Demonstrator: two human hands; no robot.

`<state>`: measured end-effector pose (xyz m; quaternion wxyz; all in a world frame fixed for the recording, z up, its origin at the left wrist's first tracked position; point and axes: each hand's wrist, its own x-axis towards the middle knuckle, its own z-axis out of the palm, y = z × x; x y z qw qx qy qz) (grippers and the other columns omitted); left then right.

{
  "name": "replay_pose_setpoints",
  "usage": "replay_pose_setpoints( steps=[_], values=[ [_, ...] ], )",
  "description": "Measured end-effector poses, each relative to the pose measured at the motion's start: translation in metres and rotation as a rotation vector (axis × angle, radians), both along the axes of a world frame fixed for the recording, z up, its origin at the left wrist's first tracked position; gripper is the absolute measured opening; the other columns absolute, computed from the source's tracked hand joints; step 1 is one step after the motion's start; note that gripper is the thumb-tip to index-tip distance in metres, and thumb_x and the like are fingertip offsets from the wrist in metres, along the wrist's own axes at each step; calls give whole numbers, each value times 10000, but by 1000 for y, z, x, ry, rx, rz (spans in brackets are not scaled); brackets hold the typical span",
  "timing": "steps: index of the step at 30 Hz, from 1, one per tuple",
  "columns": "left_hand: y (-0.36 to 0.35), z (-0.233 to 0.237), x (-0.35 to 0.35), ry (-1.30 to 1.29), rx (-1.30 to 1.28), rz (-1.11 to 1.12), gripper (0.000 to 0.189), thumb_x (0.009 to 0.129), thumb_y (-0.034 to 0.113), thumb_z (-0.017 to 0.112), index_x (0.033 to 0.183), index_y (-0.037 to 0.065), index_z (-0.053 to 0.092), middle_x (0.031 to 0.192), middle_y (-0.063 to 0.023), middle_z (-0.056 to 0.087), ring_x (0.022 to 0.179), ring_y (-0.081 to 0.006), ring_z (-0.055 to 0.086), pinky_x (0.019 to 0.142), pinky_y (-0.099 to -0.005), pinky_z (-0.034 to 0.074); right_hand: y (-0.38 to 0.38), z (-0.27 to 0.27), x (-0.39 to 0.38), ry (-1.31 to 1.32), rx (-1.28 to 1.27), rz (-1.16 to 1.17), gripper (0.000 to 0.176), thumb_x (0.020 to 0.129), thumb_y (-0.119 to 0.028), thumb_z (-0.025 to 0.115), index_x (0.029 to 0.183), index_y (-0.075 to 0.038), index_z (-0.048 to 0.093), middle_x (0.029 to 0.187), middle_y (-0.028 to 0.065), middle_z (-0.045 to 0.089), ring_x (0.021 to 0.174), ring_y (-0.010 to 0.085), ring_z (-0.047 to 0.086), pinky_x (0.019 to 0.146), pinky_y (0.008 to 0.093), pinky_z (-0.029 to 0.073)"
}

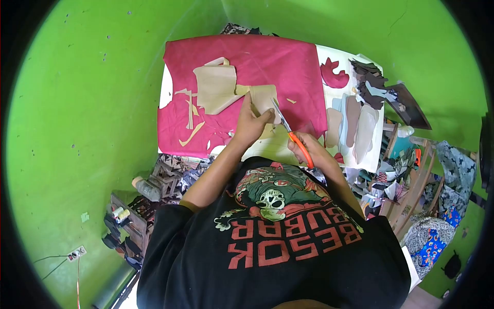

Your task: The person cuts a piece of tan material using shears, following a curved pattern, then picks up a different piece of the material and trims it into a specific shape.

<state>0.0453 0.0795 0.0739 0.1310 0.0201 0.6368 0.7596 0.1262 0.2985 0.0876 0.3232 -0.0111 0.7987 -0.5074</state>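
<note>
My left hand (pixel 251 124) grips a small beige piece of sheet material (pixel 263 95), its index finger and thumb lying on top; the other fingers are hidden. In my right hand (pixel 312 148) are scissors (pixel 299 142) with orange handles. Their blades point up and left, with the tips at the right edge of the beige piece. A larger folded beige sheet (pixel 216 86) lies to the left of my left hand. Beneath everything spreads a crimson sheet (pixel 283 59) that covers much of the white table (pixel 339 51).
Thin beige offcuts (pixel 191 135) lie on the crimson sheet at left. Along the table's right side are several cut sole-shaped pieces (pixel 353 118), a crimson scrap (pixel 334 74) and dark scraps (pixel 368 77). Scraps crowd both sides below the table, near a wooden frame (pixel 419 188). Green walls (pixel 87 103) surround it.
</note>
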Motion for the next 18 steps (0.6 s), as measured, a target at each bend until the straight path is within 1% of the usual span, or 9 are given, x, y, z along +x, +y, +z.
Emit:
replay_pose_setpoints(
  steps=[2,5,7,9,10,11,12,13,18],
  values=[
    [-1,-4,-2,29,-3,-2,522,886,-56,673,1343,13,431,1199,-110,599,1107,-178,604,918,-328,526,1,-4,4,-159,-150,-47,579,967,-597,577,974,-21,529,722,53,536,637,162,549,596,323,467],
    [-3,-23,-6,103,-72,28,523,887,-50,679,1344,12,432,1193,-106,599,1079,-164,611,876,-314,538,-3,-18,6,-100,-212,-73,590,977,-619,541,984,-29,528,711,26,515,598,129,525,533,307,429],
    [-4,-27,-8,50,86,88,515,892,-42,681,1340,7,431,1186,-101,598,1029,-155,622,842,-298,539,-15,-11,0,-43,-148,-47,596,979,-631,523,971,-36,512,693,16,475,601,130,508,534,315,419],
    [-13,-30,-10,-8,98,94,519,896,-47,674,1349,0,425,1183,-97,598,994,-151,631,820,-296,543,-30,-11,2,77,-184,-61,610,981,-651,500,958,-42,499,681,10,450,597,123,482,536,312,418],
    [-20,-28,-14,40,7,41,526,897,-53,668,1358,5,423,1179,-96,599,977,-150,637,814,-299,546,-31,-7,1,-69,-212,-45,650,981,-685,461,960,-37,495,703,20,452,640,130,480,565,321,428],
    [-25,-26,-18,96,-84,-18,533,897,-60,663,1366,9,420,1175,-96,600,960,-149,642,808,-303,549,-34,-9,1,-72,-205,-48,650,981,-685,461,960,-37,495,703,20,452,640,130,480,565,321,428],
    [-28,-7,-19,-55,-9,-63,554,897,-64,663,1386,20,415,1189,-95,600,1006,-147,640,834,-300,548,-38,-10,1,-54,-196,-46,672,980,-698,442,965,-29,495,730,33,463,667,137,488,580,324,434],
    [-32,-9,-21,-56,-1,-72,554,897,-64,663,1386,20,415,1189,-95,600,1006,-147,640,834,-300,548,-41,-10,1,-36,-185,-47,695,979,-711,423,971,-20,494,756,45,475,695,145,497,596,328,439],
    [-43,-6,-23,-6,46,-198,571,899,-59,671,1401,34,414,1252,-91,582,1183,-166,577,988,-329,492,-64,0,5,14,-97,-81,761,954,-767,389,977,-14,493,820,73,492,733,175,507,637,358,451]
  ],
)
